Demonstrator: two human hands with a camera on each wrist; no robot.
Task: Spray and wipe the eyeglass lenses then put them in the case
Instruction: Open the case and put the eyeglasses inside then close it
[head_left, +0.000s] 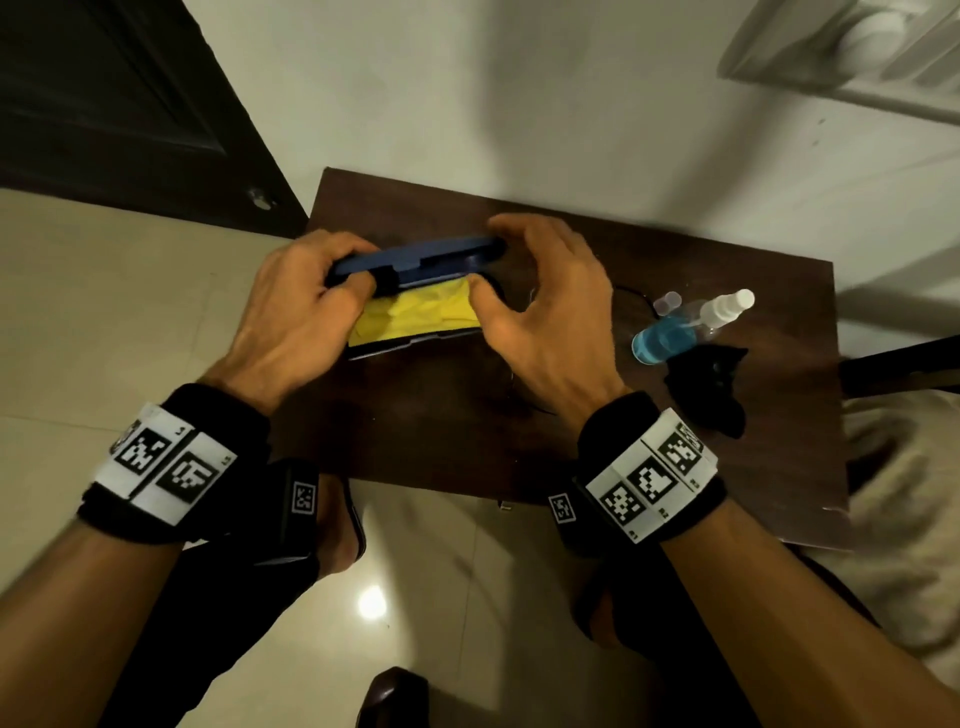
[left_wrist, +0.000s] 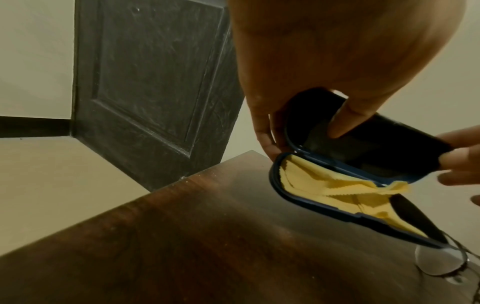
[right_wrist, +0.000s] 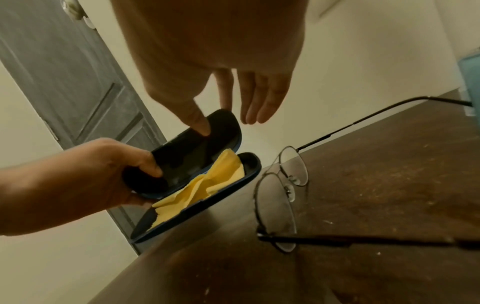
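Risk first, from the left: left hand (head_left: 291, 317) gripping the left end of the eyeglass case (head_left: 415, 260) lid, thumb inside and fingers behind; case base parked near the left edge of the worktop (head_left: 467, 441), so likely to skid toward that edge under a hard pull on the hinge; lid probably sprung, hence liable to snap down on a thumb after a slip; yellow cloth (head_left: 415, 317) crumpled across the base with one corner spilling over the rim, likely to crowd the frame and block the lid if left there; right hand (head_left: 540, 312) pinching the right end of the lid, thumb tip inside, forefinger behind, remaining fingers nearly straight; wrist hovering over the eyeglasses (right_wrist: 280, 205), so a dropped palm apt to smear or bend them; further right, spray bottle (head_left: 675, 332) of blue liquid with its clear cap off beside it, next to a black cloth (head_left: 711, 384), easily knocked by a careless reach.

Eyeglasses themselves: thin dark wire frame, rounded clear lenses, nose pads showing, both temples unfolded; lying on the worktop just right of the case, one temple running past the case's right end, contact impossible to judge; not yet in the case; light and springy by the look, needing folding before stowing; no telling whether already sprayed and wiped.
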